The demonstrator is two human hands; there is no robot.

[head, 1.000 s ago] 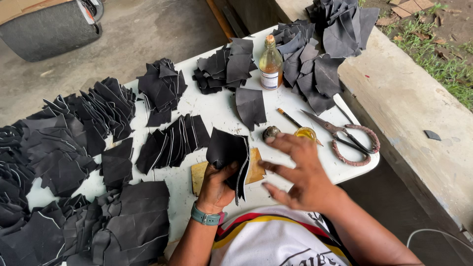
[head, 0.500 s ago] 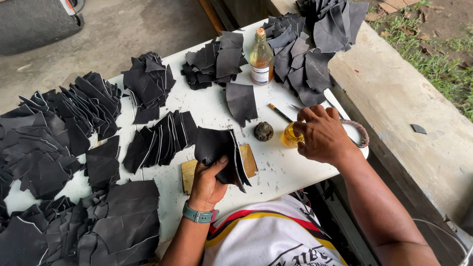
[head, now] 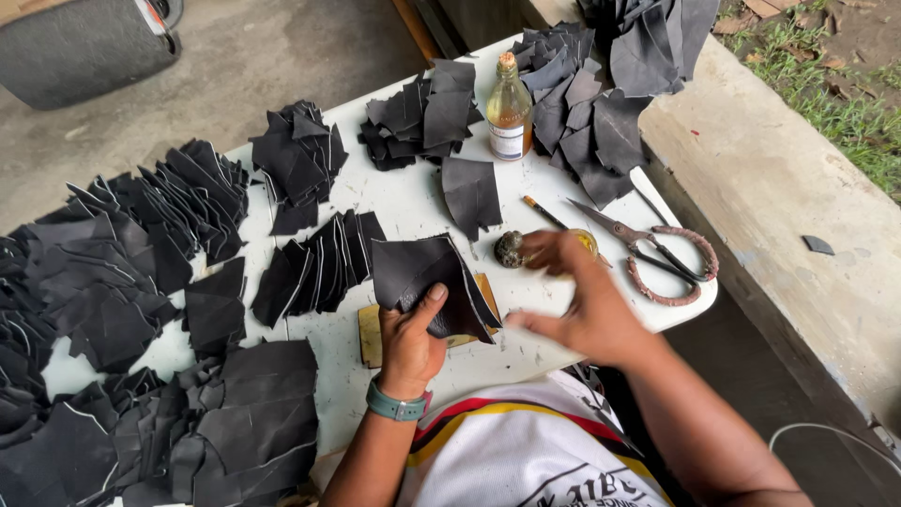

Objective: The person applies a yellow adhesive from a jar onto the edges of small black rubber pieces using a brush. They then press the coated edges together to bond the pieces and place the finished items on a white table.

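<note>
Seen from my head camera: my left hand clamps a folded bundle of black leather pieces against a small wooden block at the near edge of the white tabletop, thumb pressed on top of the bundle. My right hand hovers just beside it, blurred, fingers loosely spread and gripping nothing that I can make out; its fingertips reach toward a small yellow pot and a dark round lump. A thin brush lies near them, and a pair of scissors with wrapped handles rests at the tabletop's right edge. A glass bottle of amber liquid stands upright farther back. Fanned stacks of black cut leather cover the tabletop's left side, with more heaps at its far corner.
</note>
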